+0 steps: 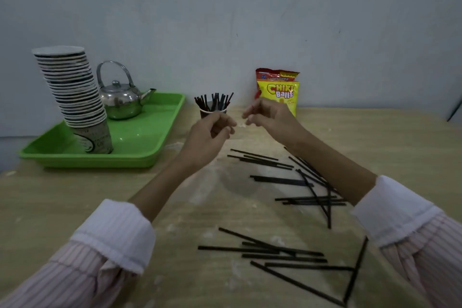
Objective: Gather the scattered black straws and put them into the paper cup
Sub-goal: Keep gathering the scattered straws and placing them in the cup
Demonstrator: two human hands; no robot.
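Note:
A small paper cup [205, 113] stands near the wall with several black straws [214, 102] upright in it. Both hands hover just in front of the cup. My left hand [214, 130] has its fingers loosely curled and holds nothing that I can see. My right hand [268, 116] is also loosely curled and empty, its fingertips close to the left hand's. Several black straws lie scattered on the wooden table: one bunch mid-table [280, 179] partly under my right forearm, another bunch near me [283, 255].
A green tray [155, 150] at the left carries a tall stack of paper cups [75, 92] and a metal kettle [121, 100]. Snack bags [281, 90] lean on the wall behind my right hand. The table [75, 197] meets a grey wall.

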